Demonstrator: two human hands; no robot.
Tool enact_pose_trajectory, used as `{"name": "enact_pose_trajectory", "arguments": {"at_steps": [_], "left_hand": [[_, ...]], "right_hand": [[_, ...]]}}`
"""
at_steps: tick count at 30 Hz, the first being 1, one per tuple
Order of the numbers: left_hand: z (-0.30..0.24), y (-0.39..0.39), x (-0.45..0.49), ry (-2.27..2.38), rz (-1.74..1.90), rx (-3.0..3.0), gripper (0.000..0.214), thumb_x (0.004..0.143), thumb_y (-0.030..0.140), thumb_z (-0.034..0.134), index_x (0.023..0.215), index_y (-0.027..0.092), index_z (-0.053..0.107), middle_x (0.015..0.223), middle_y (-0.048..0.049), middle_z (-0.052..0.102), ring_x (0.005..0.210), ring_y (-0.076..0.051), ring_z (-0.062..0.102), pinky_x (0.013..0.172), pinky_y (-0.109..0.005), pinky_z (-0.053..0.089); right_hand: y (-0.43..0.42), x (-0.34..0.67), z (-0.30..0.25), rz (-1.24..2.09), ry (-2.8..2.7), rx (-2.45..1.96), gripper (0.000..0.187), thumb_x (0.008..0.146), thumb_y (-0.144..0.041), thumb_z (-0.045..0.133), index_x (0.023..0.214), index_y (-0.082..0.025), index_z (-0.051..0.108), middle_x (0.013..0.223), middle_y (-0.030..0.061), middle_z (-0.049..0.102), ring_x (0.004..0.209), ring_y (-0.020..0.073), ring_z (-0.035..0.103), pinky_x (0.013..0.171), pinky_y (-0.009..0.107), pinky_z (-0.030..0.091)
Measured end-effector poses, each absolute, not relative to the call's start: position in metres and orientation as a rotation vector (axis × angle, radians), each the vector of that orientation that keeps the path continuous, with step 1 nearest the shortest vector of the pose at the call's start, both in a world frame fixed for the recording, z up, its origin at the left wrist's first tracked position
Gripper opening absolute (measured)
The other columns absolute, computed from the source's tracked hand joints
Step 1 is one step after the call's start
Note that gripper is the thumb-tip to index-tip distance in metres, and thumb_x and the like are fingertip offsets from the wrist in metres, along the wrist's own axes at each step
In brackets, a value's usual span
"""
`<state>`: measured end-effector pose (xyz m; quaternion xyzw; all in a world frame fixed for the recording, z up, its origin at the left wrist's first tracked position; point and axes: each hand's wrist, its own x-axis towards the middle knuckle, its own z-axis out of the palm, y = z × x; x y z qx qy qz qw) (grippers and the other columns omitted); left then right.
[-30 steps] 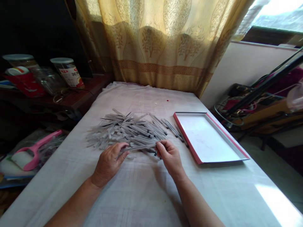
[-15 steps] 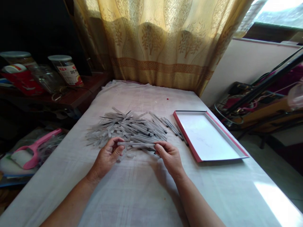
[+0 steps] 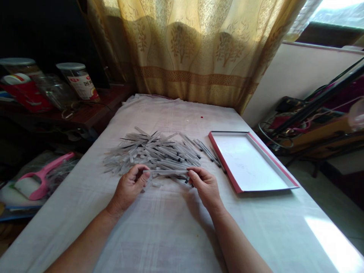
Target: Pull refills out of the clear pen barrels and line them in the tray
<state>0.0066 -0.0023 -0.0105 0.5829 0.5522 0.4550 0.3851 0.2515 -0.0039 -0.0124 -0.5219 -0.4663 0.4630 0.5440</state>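
The left hand [image 3: 128,189] and right hand [image 3: 205,187] grip a tube [image 3: 167,172] by its ends; few lie near the box [image 3: 226,165], most seemingly left in the pile [image 3: 153,151].

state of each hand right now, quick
Left hand: closed, pinching one end of a slim translucent tube.
Right hand: closed, pinching the tube's other end.

The heaped slim tubes [image 3: 165,151] are looking like smooth, translucent plastic, the right-hand tray [image 3: 241,161] like smooth cardboard. The woven tablecloth [image 3: 159,231] is looking matt, while the far fabric curtain [image 3: 193,53] is shining.
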Motion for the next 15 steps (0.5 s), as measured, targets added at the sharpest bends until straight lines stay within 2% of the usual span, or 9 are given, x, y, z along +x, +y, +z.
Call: {"name": "enact_pose_trajectory", "arguments": {"at_steps": [3, 7, 11, 15], "left_hand": [[-0.0103, -0.0025, 0.0052, 1.393, 1.126, 1.487, 0.041, 0.083, 0.059, 0.058, 0.084, 0.019, 0.060, 0.061, 0.0023, 0.057, 0.048, -0.010, 0.054, 0.047, -0.021, 0.048], [-0.0109, -0.0026, 0.0059, 1.399, 1.167, 1.453, 0.044, 0.076, 0.054, 0.068, 0.102, 0.020, 0.059, 0.071, 0.0023, 0.060, 0.053, -0.011, 0.056, 0.045, -0.021, 0.047], [-0.0129, -0.0030, 0.0040, 1.415, 1.090, 1.521, 0.034, 0.083, 0.053, 0.060, 0.089, 0.020, 0.060, 0.058, 0.0041, 0.055, 0.049, -0.012, 0.055, 0.048, -0.021, 0.047], [-0.0131, -0.0028, 0.0037, 1.397, 1.113, 1.527, 0.038, 0.080, 0.051, 0.063, 0.102, 0.020, 0.060, 0.073, 0.0006, 0.063, 0.055, -0.012, 0.058, 0.051, -0.022, 0.048]], "right_hand": [[-0.0042, 0.2518, -0.0108, 1.098, -1.128, -1.222, 0.023, 0.074, -0.040, 0.073, 0.085, -0.019, 0.076, 0.055, -0.0019, 0.062, 0.051, 0.0124, 0.056, 0.050, 0.025, 0.045], [-0.0050, 0.2519, -0.0087, 1.095, -1.135, -1.230, 0.024, 0.075, -0.041, 0.072, 0.085, -0.019, 0.075, 0.055, -0.0018, 0.061, 0.052, 0.0126, 0.056, 0.049, 0.024, 0.044], [-0.0054, 0.2522, -0.0078, 1.106, -1.132, -1.220, 0.024, 0.075, -0.041, 0.072, 0.085, -0.020, 0.075, 0.056, -0.0019, 0.061, 0.052, 0.0126, 0.057, 0.049, 0.025, 0.045], [-0.0056, 0.2513, -0.0082, 1.113, -1.135, -1.229, 0.025, 0.074, -0.042, 0.073, 0.085, -0.020, 0.075, 0.057, -0.0016, 0.062, 0.053, 0.0133, 0.057, 0.050, 0.026, 0.046]]}}
